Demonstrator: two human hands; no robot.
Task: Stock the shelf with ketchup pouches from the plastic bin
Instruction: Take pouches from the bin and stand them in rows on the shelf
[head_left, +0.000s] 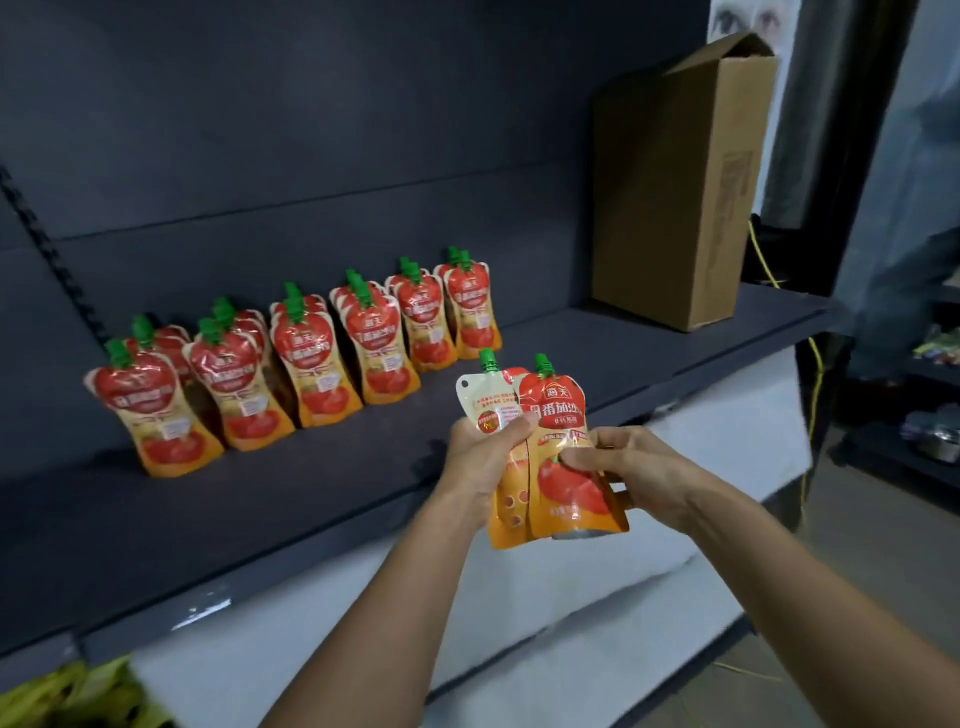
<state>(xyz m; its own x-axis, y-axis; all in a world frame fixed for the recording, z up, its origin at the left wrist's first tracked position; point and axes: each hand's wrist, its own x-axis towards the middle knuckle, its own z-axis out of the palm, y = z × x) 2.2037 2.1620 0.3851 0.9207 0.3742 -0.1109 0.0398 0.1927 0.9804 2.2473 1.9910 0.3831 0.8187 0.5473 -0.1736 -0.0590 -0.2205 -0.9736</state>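
Two ketchup pouches with green caps are held upright in front of the dark shelf (322, 499). My left hand (480, 457) grips the back-facing pouch (485, 402). My right hand (631, 467) pinches the front-facing pouch (558, 415), which overlaps the other. Several rows of ketchup pouches (291, 358) stand on the shelf to the left, running from front left to back right. The plastic bin is not in view.
A tall open cardboard box (675, 197) stands on the shelf at the right end. Bare shelf surface lies between the pouch rows and the box. A yellow cable (815, 364) hangs past the shelf's right edge. Yellow packages (67, 696) show at the bottom left.
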